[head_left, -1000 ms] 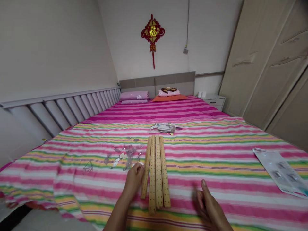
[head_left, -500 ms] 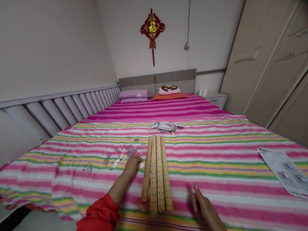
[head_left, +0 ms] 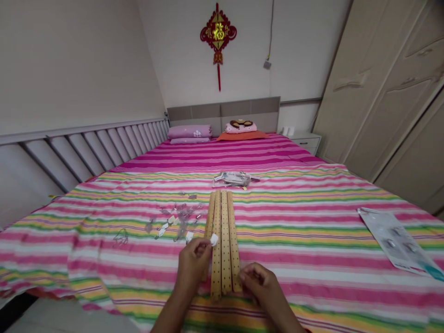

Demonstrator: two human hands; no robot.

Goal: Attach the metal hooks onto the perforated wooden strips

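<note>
Four wooden strips with rows of holes (head_left: pixel 225 245) lie side by side, lengthwise, on the striped cloth. My left hand (head_left: pixel 194 259) is over the leftmost strip, its fingers pinching a small white piece (head_left: pixel 214 239). At the lower right of the strips is my right hand (head_left: pixel 260 282), its fingers curled together near the strip's edge; whether something is between them cannot be made out. Another white piece (head_left: pixel 189 237) lies just beyond my left hand. Small clear packets and pale pieces (head_left: pixel 183 215) are scattered left of the strips.
Beyond the strips lies a plastic bag of parts (head_left: pixel 234 178). A clear blister pack (head_left: pixel 398 240) rests at the right. Thin, tangled clear material (head_left: pixel 121 237) is on the left. Folded bedding (head_left: pixel 190 132) sits by the headboard, and a railing (head_left: pixel 104 143) runs along the left.
My left hand has moved right from the scattered pieces to the strips, with a white piece in its fingers. My right hand has come left to the strips and its fingers have curled in.
</note>
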